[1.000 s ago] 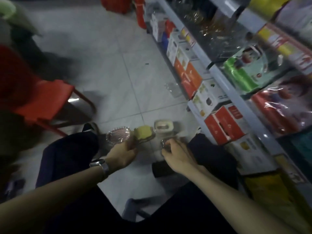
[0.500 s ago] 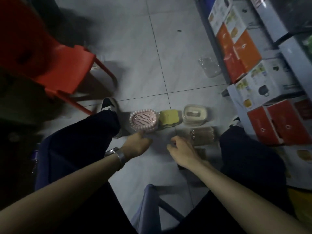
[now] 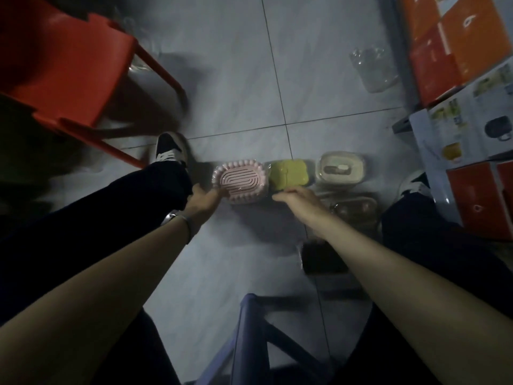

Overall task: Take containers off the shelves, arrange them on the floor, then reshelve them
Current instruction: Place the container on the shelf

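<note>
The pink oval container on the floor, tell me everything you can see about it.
The pink oval container looks like plastic, with a scalloped, beaded rim and a top face of concentric oval grooves. A clear wrapper seems to cover it. It lies flat on the grey tiled floor, leftmost in a row, with the yellow-green rounded container close against its right side. The left hand touches its near left edge; the right hand reaches the gap by its near right corner. A black-and-white shoe sits just to its left.
</note>
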Action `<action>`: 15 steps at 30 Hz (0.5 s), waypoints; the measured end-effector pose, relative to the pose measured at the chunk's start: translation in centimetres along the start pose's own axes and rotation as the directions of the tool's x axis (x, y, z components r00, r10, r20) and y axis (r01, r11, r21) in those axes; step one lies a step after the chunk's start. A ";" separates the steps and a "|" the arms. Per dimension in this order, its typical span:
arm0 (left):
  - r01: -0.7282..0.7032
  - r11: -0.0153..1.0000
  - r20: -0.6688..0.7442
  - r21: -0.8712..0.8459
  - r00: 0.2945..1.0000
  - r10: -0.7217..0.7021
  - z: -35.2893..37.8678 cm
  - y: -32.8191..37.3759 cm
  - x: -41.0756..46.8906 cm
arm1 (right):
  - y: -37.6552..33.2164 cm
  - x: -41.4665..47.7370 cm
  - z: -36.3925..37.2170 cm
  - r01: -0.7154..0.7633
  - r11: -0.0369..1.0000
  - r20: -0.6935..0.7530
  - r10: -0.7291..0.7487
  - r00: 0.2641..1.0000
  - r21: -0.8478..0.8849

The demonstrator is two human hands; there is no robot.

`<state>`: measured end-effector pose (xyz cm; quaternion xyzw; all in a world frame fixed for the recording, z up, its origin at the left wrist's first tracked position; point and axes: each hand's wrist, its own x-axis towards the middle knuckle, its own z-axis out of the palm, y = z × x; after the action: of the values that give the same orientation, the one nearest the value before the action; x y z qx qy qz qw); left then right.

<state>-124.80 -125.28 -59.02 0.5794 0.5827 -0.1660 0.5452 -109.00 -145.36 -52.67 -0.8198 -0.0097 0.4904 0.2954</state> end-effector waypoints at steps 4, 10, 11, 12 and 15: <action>0.038 0.949 0.038 -0.312 0.999 -0.028 0.5 2.2 -0.1 | -0.5 3.2 1.9 -0.034 0.995 0.088 0.025 0.996 0.093; 0.084 0.908 0.157 -0.412 0.987 -0.020 0.3 1.4 3.7 | 0.4 7.5 4.8 -0.246 0.925 0.241 0.179 0.954 0.289; 0.079 0.906 0.188 -0.416 0.982 0.000 0.3 1.3 4.2 | 0.9 8.4 5.3 -0.273 0.901 0.262 0.188 0.946 0.336; 0.079 0.908 0.212 -0.412 0.977 0.011 0.4 1.1 4.7 | 1.4 9.3 5.8 -0.296 0.878 0.289 0.192 0.938 0.377; 0.107 0.891 0.272 -0.441 0.962 0.019 0.9 0.7 5.8 | 1.5 9.9 6.4 -0.352 0.824 0.343 0.206 0.917 0.445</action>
<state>-122.23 -122.99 -63.88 0.3956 0.5387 -0.1158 0.7348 -109.50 -140.48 -63.50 -0.6304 0.1965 0.6250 0.4164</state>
